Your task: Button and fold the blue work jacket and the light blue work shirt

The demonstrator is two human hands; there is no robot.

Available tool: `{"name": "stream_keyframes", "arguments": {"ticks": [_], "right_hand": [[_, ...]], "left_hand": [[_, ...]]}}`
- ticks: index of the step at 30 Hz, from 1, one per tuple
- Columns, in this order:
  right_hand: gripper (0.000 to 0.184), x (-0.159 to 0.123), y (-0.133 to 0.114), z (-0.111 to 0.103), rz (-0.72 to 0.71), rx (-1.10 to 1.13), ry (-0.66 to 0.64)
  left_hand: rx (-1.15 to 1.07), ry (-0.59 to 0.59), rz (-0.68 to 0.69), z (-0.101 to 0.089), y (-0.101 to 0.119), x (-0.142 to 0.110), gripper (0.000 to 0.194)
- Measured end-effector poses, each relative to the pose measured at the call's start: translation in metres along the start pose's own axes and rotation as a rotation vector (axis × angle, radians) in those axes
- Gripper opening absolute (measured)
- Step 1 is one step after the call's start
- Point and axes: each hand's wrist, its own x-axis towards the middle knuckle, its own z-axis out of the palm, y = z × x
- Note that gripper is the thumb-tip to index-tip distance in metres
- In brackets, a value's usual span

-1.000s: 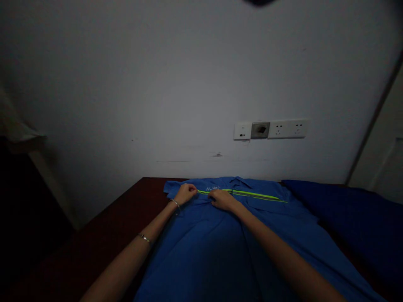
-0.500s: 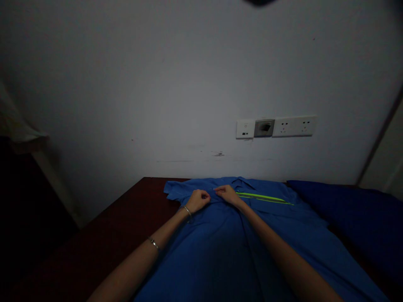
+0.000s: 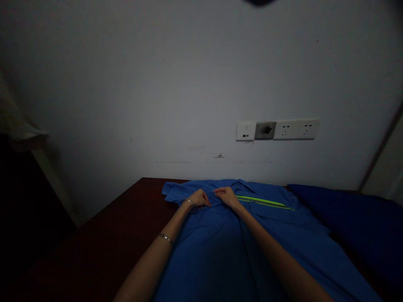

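A blue work shirt with a yellow-green reflective stripe lies spread on a dark red-brown table, collar toward the wall. My left hand is closed on the shirt fabric near the collar, with bracelets on the wrist and forearm. My right hand pinches the fabric just to its right, close to the left end of the stripe. The two hands almost touch at the shirt's chest.
A darker blue cloth lies at the right of the table. A white wall stands right behind, with a row of sockets. The left of the room is dark, with a pale object at the edge.
My left hand has moved right from the shirt's left shoulder to meet my right hand near the collar. The left part of the stripe is now covered.
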Motion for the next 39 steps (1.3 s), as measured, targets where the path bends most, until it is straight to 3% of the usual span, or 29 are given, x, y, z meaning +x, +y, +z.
{"name": "stream_keyframes", "arguments": {"ticks": [6, 20, 27, 33, 39], "right_hand": [[0.022, 0.001, -0.001, -0.001, 0.014, -0.01, 0.006], [0.021, -0.002, -0.012, -0.011, -0.083, 0.015, -0.098], [0.023, -0.007, -0.024, -0.01, -0.127, -0.003, -0.12], [0.023, -0.011, -0.031, -0.01, -0.104, -0.052, -0.037], [0.025, -0.013, -0.033, -0.007, -0.089, -0.083, -0.015]], "left_hand": [[0.028, 0.086, 0.013, 0.008, 0.001, -0.004, 0.016], [0.037, 0.236, 0.242, 0.014, -0.009, -0.014, 0.009], [0.003, 0.556, 0.427, 0.013, 0.003, -0.025, 0.007], [-0.019, 0.536, 0.385, 0.017, 0.002, -0.026, 0.008], [-0.097, 0.577, 0.223, 0.022, 0.0, -0.021, 0.008]]}}
